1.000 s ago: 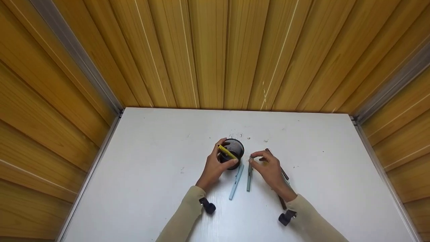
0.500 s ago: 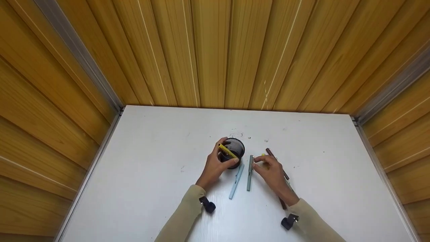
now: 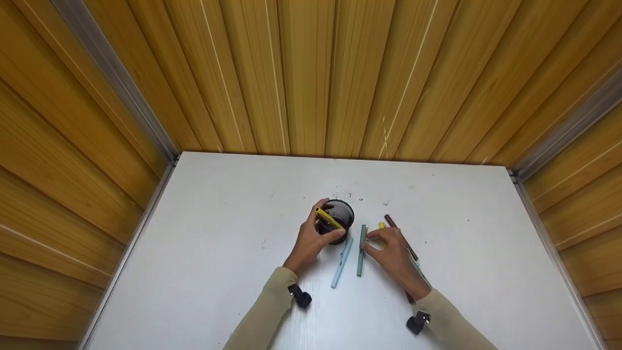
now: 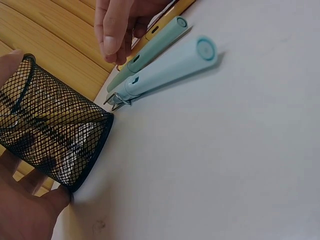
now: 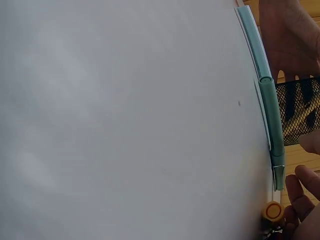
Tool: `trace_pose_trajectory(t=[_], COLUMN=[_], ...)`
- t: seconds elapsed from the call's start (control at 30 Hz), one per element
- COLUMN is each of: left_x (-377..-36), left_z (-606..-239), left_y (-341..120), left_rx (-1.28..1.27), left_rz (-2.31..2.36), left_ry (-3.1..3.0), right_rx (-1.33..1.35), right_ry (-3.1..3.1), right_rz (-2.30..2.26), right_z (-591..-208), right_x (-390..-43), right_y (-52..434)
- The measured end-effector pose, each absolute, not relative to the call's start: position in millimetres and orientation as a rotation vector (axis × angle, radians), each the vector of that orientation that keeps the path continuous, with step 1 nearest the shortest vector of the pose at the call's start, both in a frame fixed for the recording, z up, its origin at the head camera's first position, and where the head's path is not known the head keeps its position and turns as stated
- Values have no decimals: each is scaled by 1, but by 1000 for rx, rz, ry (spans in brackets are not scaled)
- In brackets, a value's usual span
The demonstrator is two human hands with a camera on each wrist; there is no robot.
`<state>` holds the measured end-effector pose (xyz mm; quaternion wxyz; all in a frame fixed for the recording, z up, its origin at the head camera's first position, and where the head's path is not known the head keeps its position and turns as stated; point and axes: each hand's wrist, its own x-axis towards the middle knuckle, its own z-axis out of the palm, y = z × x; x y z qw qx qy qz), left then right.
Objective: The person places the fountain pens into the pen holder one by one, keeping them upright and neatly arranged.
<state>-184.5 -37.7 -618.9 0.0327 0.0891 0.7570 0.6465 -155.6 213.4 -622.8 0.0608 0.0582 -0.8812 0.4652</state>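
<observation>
My left hand grips a black mesh pen cup by its side, the thumb near the rim. A yellow pen leans out of the cup. In the left wrist view the mesh cup appears tilted by the camera angle. A green pen and a light blue pen lie on the table to the cup's right. My right hand hovers at the green pen's right side, thumb and index finger loosely bent and apart. In the right wrist view the fingers hold nothing.
Another yellow pen lies partly under my right hand. Beyond it is a dark brown pen, with a pale green one partly hidden by the wrist. Wood-panelled walls enclose the white table at the back and sides.
My right hand has left the green pen's far end and moved slightly nearer along it. The pen's far end has shifted a little right. My left hand and the cup stay put.
</observation>
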Motion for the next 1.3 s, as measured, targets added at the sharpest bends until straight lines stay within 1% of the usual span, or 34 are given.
trace_pose_trajectory(t=[0.37,1.3], left_x=[-185,-182], left_z=[-620,-618], left_y=[-36,-38], left_rx=[304,290], left_rz=[2023,2023], left_ry=[2310,2304], right_rx=[322,275], right_ry=[-2607,-2661], right_rz=[1178,1016], right_z=[-630,-625], right_x=[-159,-159], right_y=[209,201])
